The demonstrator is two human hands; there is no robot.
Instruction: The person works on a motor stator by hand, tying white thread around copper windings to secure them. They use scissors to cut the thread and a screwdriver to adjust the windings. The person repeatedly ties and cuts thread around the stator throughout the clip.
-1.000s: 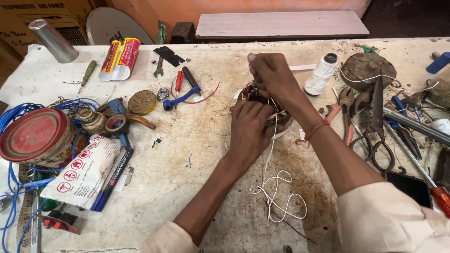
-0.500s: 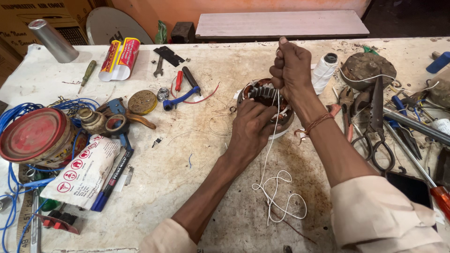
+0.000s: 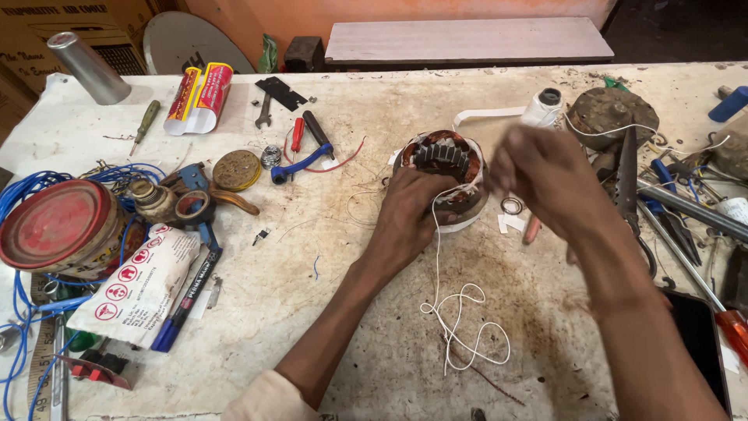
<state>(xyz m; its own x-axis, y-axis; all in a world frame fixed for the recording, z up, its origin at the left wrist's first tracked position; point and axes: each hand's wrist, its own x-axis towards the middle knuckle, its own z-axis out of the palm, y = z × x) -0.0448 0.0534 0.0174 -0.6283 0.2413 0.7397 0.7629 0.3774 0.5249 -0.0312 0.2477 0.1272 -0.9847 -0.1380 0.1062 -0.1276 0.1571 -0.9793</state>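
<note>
— What lies nearest on the worktop point(image 3: 327, 312)?

— A loose tangle of white cord point(image 3: 463, 331), coiled on the stained surface between the two forearms. One strand rises from it to the motor stator point(image 3: 446, 173).

— And the left hand point(image 3: 409, 214)?

— It rests against the near side of the stator, fingers clenched around the lower rim, steadying it. The stator sits upright near the middle of the worktop, its copper windings and dark slotted core facing up.

— The right hand point(image 3: 545, 175)?

— Just right of the stator and blurred. Its fingers are drawn together, but I cannot tell whether they pinch the cord.

— What surrounds the work?

— To the left, near: a white printed pouch point(image 3: 136, 284) with a blue marker pen point(image 3: 187, 300) beside it, then a red round tin point(image 3: 58, 226) amid blue wire point(image 3: 31, 187). Right of the hands: black scissors point(image 3: 631, 195) among assorted tools.

— Farther back?

— A blue-handled tool point(image 3: 300, 165) and a red screwdriver point(image 3: 297, 134), a small spanner point(image 3: 263, 117), a red-and-yellow tube pack point(image 3: 200, 97), a white cord spool point(image 3: 542, 107) and a metal cylinder point(image 3: 87, 67) at the far left corner.
</note>
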